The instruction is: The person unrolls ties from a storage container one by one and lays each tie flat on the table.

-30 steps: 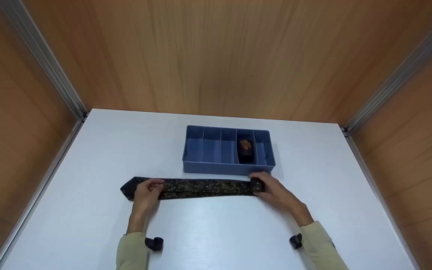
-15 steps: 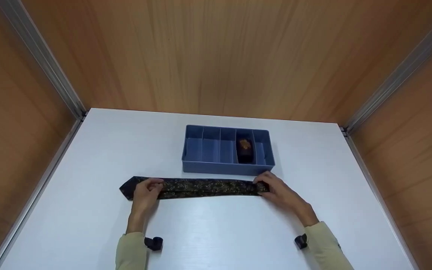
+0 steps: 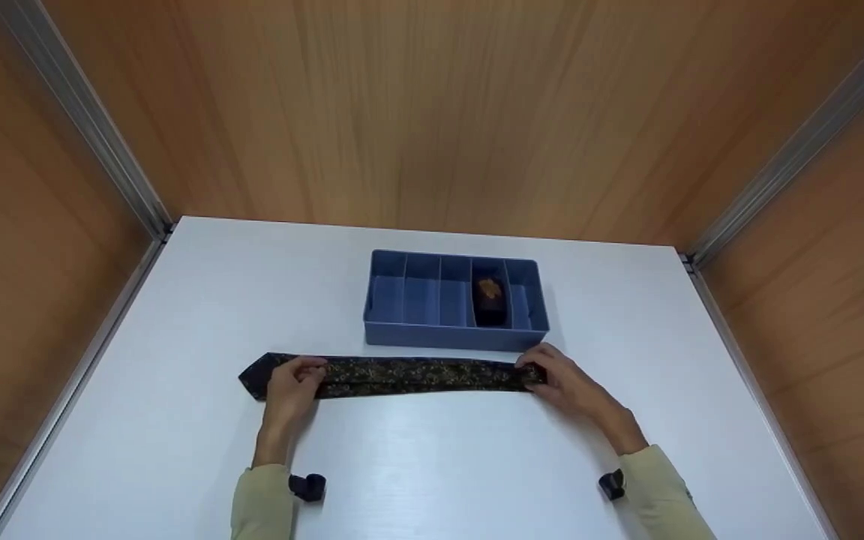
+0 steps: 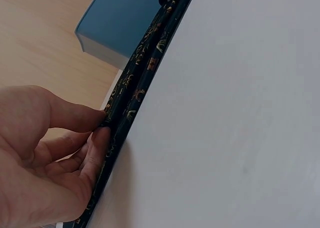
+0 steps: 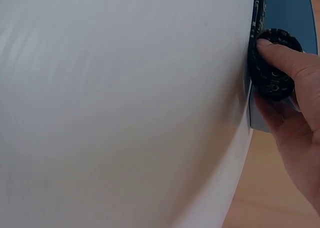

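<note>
A dark necktie (image 3: 417,373) with a small yellowish floral pattern lies lengthwise across the white table, its pointed end on the left. Near that point my left hand (image 3: 293,386) pinches the cloth between thumb and fingers; the left wrist view shows the fingertips (image 4: 101,133) right at the tie's edge. At the other end the tie is wound into a roll (image 5: 275,85), gripped by my right hand (image 3: 567,384) with the thumb on its side face. Much of the roll is hidden behind the fingers in the head view.
Just beyond the tie stands a blue box (image 3: 447,336) divided into several compartments. One compartment, second from the right, holds a dark rolled item (image 3: 490,309) with an orange motif. Wooden panels (image 3: 432,112) enclose the table at the back and both sides.
My right hand has shifted to the right with the rolled end, and the flat stretch of tie has grown longer. My left hand has stayed nearly in place.
</note>
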Action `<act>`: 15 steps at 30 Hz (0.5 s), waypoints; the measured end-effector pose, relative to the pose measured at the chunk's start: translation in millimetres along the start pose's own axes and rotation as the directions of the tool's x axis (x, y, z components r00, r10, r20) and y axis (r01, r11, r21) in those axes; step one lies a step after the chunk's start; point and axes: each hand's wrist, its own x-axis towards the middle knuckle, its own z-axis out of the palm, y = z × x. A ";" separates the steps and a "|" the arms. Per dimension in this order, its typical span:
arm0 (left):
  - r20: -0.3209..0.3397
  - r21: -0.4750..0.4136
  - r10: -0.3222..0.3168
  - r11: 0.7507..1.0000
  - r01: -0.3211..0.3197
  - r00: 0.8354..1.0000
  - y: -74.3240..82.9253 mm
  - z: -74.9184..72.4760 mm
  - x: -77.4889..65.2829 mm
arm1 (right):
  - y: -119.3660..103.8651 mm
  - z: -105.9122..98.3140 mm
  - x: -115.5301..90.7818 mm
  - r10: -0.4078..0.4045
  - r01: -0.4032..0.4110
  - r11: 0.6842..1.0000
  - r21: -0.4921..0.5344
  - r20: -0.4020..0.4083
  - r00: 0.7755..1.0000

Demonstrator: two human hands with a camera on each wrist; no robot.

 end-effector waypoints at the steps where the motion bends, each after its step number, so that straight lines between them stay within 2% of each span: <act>1: -0.002 0.002 -0.001 1.000 0.001 1.000 0.2 -0.1 -0.2 | 0.6 -0.6 -0.7 0.001 -0.001 1.000 -0.005 0.002 1.000; 15: 0.000 0.014 -0.017 1.000 0.017 1.000 0.5 -0.2 -0.6 | 6.1 -6.3 -7.2 -0.015 0.014 0.999 -0.053 -0.016 1.000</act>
